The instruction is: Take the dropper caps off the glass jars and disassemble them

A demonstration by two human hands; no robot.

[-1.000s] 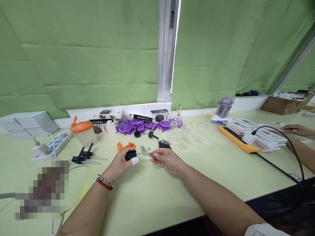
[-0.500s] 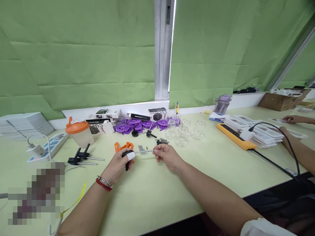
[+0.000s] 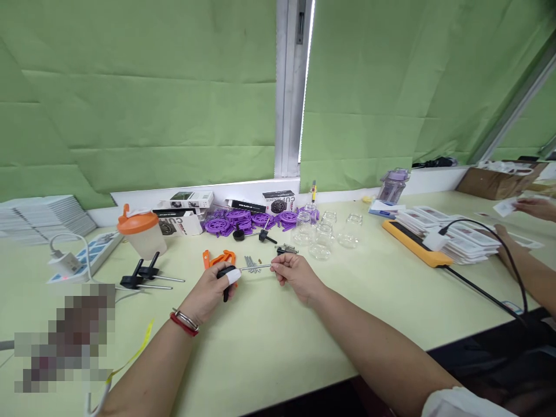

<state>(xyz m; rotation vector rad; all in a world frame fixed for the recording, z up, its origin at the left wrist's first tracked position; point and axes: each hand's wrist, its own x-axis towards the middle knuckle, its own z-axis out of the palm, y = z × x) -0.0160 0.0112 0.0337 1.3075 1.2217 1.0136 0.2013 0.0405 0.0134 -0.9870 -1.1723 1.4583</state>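
Left hand (image 3: 212, 288) grips a black-handled metal rod (image 3: 263, 266).

Two hands (image 3: 299, 279) (the wearer's), one held rod (image 3: 259, 267), one orange-lidded cup (image 3: 143, 234)

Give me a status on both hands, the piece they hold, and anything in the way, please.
Left hand: gripping black handle. Right hand: pinching metal rod near its tip. Rod spans between hands. Loose metal pieces close beyond it; no obstruction visible.

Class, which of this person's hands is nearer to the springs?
Right. The right hand is just in front of the springs; the left hand is farther away, to their left.
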